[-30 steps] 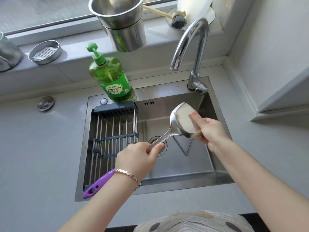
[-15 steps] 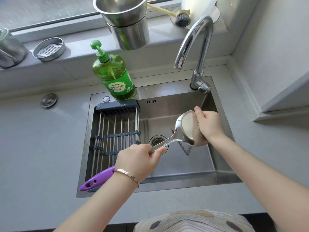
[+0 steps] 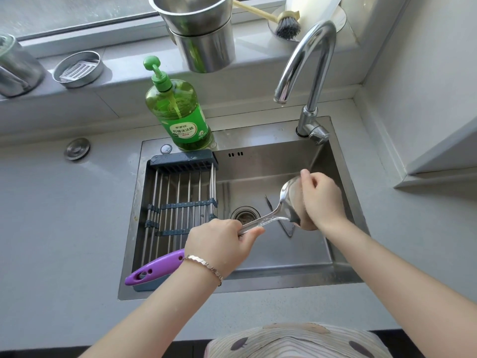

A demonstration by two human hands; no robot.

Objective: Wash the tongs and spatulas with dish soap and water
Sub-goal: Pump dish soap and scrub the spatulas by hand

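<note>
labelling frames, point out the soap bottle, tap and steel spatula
soap bottle (image 3: 189, 130), head view, on its label
tap (image 3: 309, 120), head view, on its lower stem
steel spatula (image 3: 293, 197), head view, on its blade

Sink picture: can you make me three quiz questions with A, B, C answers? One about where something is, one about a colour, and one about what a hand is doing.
1. Where does the green soap bottle stand?
A. On the back edge of the sink, behind the rack
B. Down by the drain
C. On the windowsill

2. What colour is the plastic handle at the rack's front end?
A. Red
B. Purple
C. Yellow

3. What is the left hand doing?
A. Pressing the soap pump
B. Lying flat on the counter
C. Gripping the metal spatula by its handle

Answers:
1 A, its base sits on the sink's rim just past the rack.
2 B, it is plainly purple.
3 C, its fingers curl round the handle, and the right hand wraps the spatula's head.
</note>
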